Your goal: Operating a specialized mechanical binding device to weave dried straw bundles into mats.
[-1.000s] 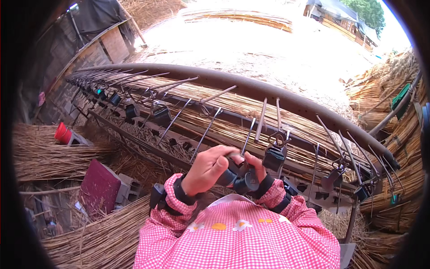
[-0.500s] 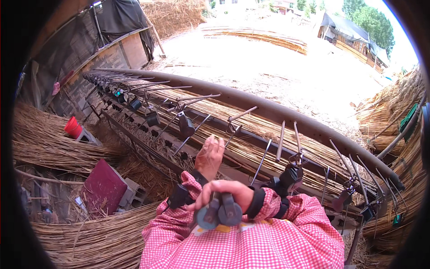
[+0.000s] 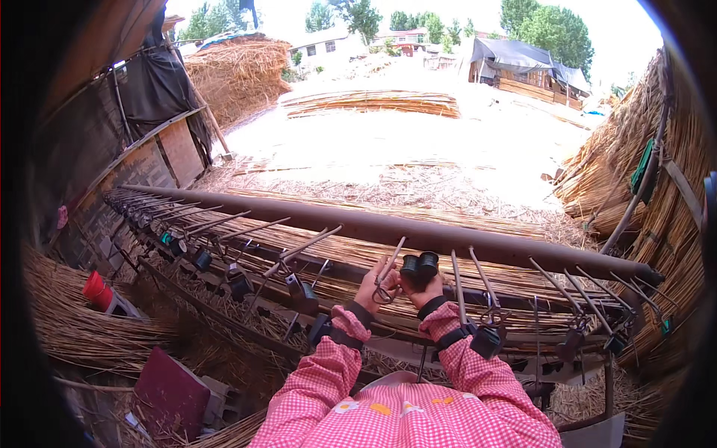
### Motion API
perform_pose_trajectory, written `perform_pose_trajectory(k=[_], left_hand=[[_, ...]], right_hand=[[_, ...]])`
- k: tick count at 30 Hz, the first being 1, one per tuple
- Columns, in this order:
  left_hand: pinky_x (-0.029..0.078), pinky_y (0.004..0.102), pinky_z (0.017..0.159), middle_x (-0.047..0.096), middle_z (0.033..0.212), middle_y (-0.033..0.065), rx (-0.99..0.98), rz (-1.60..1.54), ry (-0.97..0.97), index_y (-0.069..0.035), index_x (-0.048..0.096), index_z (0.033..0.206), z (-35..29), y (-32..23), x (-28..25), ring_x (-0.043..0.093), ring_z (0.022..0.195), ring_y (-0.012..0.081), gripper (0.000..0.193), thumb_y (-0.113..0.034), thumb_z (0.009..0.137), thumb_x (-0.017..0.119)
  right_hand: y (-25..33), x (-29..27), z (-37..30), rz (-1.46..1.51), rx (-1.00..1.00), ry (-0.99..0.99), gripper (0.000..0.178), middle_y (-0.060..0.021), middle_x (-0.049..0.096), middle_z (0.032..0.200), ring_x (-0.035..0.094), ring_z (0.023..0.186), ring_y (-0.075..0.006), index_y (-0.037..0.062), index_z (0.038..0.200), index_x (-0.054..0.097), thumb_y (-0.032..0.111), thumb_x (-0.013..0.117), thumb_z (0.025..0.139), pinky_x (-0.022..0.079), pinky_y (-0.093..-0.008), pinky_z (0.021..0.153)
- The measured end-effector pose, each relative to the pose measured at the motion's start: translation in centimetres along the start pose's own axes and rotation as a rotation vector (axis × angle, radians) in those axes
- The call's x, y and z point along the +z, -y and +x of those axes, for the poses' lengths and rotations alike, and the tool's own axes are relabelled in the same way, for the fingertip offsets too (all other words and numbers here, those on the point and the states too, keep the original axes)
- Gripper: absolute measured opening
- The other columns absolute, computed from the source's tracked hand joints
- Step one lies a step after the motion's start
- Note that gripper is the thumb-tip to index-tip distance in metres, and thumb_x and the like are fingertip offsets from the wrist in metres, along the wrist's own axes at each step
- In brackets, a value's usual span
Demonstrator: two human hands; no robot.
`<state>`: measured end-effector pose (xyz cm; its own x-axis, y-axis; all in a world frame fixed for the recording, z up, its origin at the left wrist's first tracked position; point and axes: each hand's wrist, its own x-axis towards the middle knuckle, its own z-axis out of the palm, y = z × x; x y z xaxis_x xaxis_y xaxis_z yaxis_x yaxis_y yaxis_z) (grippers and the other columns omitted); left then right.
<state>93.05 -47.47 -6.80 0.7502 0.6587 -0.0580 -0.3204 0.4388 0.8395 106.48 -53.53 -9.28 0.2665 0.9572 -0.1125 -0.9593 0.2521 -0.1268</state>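
Observation:
My right hand (image 3: 424, 290) grips a pair of dark cylindrical spools (image 3: 420, 266), raised just below a long brown pipe (image 3: 441, 237). Right beside it, my left hand (image 3: 366, 290) is closed around the lower end of a thin metal rod (image 3: 394, 257) that sticks out from the pipe. A wire loop hangs at that rod's end, by my left fingers. Beneath both hands lies a layer of long straw-coloured reeds (image 3: 336, 257) spread along the frame. More dark spools, such as one at the right (image 3: 487, 340), hang from neighbouring rods.
A dark metal rail (image 3: 216, 313) runs along the near left. A red cup (image 3: 95, 287), a maroon board (image 3: 170, 396) and reed bundles (image 3: 82, 328) lie to the left. Reed stacks (image 3: 672, 224) stand at the right, and a bundle (image 3: 373, 103) lies beyond.
My right hand has carried the spools from close to my chest out to the rod. My left hand has come to the rod and closed on it. The view has tilted up.

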Motion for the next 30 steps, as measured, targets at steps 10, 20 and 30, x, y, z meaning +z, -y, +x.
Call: perform_pose_trajectory(k=[10, 20, 30], left_hand=[[0.047, 0.0361, 0.063, 0.058, 0.082, 0.0108, 0.668, 1.468, -0.239, -0.010, 0.048, 0.118, -5.2, -2.2, -0.6, 0.059, 0.074, 0.0276, 0.066, -0.039, 0.063, 0.068], [0.048, 0.0321, 0.056, 0.054, 0.065, 0.0048, 0.117, 1.968, 0.027, -0.022, 0.056, 0.110, -25.5, 2.9, -1.5, 0.059, 0.065, 0.0211, 0.059, -0.048, 0.058, 0.067], [0.044, 0.0370, 0.081, 0.053, 0.087, 0.0121, 0.998, 0.414, 0.087, -0.004, 0.044, 0.111, -27.7, -7.5, 3.0, 0.052, 0.090, 0.0244, 0.066, -0.052, 0.070, 0.062]], right_hand=[[-1.6, -0.3, -6.0, -1.902, -0.112, 0.267, 0.030, -0.0111, 0.061, 0.076, 0.059, 0.075, -0.0223, -0.0008, 0.085, 0.060, 0.026, 0.045, 0.087, 0.045, -0.0303, 0.071], [3.4, -6.2, 5.0, -2.589, -0.777, -0.235, 0.013, -0.0124, 0.059, 0.069, 0.059, 0.065, -0.0289, 0.0116, 0.064, 0.059, 0.024, 0.055, 0.064, 0.048, -0.0395, 0.058], [-7.6, 8.8, -17.0, -0.905, 0.699, 0.973, 0.069, -0.0099, 0.043, 0.120, 0.037, 0.114, -0.0171, 0.0017, 0.125, 0.035, 0.051, 0.052, 0.079, 0.028, -0.0313, 0.097]])
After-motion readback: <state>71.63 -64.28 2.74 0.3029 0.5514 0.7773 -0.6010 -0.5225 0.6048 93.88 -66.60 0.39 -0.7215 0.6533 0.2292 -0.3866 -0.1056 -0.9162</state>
